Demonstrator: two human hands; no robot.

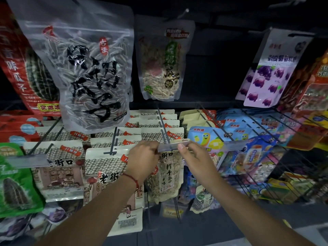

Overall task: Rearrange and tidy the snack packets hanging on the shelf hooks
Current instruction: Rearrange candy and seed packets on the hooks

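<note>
Head view: fingertips of both hands pinch the clear price-tag strip at the tip of a metal hook, left hand curled on its left end, right hand thumb-and-finger on its right. Hanging just below it, between the wrists, is a see-through seed packet. Beige packets crowd the hooks leftward; a big sunflower-seed bag hangs above.

Green seed packet; purple grape-printed packet.
</note>
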